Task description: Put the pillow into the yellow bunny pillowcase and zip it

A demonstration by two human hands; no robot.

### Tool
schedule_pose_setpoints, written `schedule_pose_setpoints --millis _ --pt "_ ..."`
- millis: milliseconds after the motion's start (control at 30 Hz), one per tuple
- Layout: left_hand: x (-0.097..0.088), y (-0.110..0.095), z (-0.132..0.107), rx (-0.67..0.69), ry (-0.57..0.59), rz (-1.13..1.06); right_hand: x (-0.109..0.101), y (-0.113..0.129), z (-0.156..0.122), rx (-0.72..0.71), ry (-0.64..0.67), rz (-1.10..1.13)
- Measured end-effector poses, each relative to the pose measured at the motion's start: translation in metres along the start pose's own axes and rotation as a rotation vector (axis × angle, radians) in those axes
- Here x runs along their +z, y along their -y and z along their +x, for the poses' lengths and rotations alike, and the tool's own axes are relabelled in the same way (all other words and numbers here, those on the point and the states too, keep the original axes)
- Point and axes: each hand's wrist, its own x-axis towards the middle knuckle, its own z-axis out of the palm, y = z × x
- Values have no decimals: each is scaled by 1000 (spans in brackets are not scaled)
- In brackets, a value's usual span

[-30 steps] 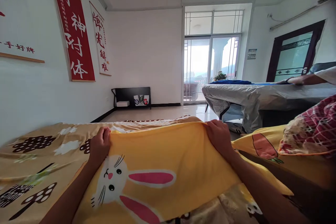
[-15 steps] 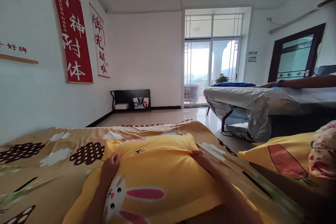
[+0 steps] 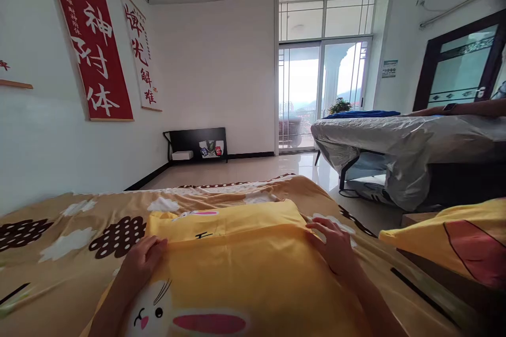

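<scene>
A yellow pillowcase with a printed white rabbit face and pink ears lies in front of me on the patterned bedding. Its upper layer ends in a straight edge running from hand to hand, and a further yellow layer shows beyond that edge. At the left end of the edge, my left hand is closed on the cloth, thumb and fingers together. My right hand holds the right end, its fingers bent over the edge and its thumb hidden by the fabric.
To the right lies another yellow cloth item with an orange print. Beyond it stands a table under plastic sheeting, where another person's arm rests. A low black shelf is by the far wall, left of the glass doors.
The pillowcase's upper edge is now straighter and flatter between my hands. My hands have moved apart, left hand leftward and right hand rightward. The view has shifted slightly.
</scene>
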Motion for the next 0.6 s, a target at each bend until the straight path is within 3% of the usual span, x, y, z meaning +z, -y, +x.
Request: schedule_pose_setpoints --millis 100,233,333,467,600 --pt "-1 -23 -5 84 46 17 -4 26 -5 -97 65 19" --pt "6 -54 -10 159 137 -2 -9 62 -15 -201 458 86" --pt "14 -58 -9 135 172 39 -13 73 -19 -195 685 108" --pt "20 -38 -3 39 94 152 -20 68 -18 -156 710 100" --pt "12 -18 -1 -22 146 133 -21 56 -18 -96 634 52"
